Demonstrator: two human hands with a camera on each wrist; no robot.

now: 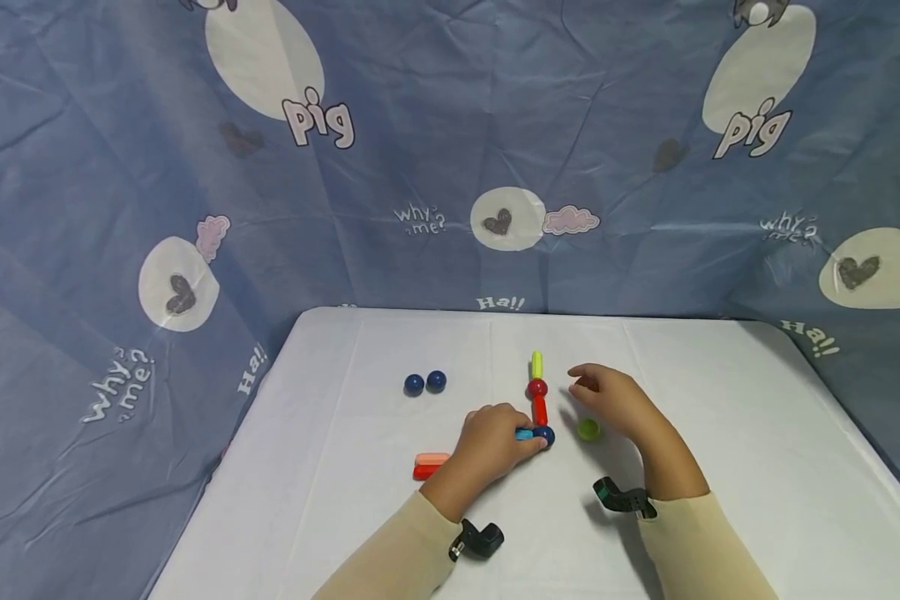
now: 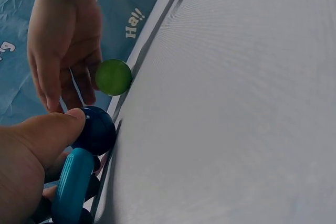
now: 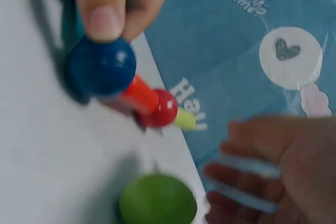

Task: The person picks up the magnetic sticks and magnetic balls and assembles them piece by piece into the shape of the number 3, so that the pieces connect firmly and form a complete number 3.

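Observation:
My left hand [image 1: 492,440] pinches a dark blue ball [image 1: 545,437], its thumb pressed on the ball in both wrist views. A light blue rod [image 2: 72,186] joins that ball under the hand. From the ball, a red rod [image 1: 540,410] runs away to a red ball [image 1: 537,388], and a yellow-green rod [image 1: 537,365] stands out beyond it. My right hand [image 1: 613,402] hovers right of this chain, fingers loosely bent around nothing. Below it a green ball [image 1: 588,430] lies on the table, apart from the hand.
Two dark blue balls, a left one [image 1: 414,384] and a right one [image 1: 437,382], lie at the back left of the white table [image 1: 345,400]. A salmon rod [image 1: 431,459] and a red rod [image 1: 425,472] lie by my left forearm. Printed blue cloth [image 1: 420,150] hangs behind.

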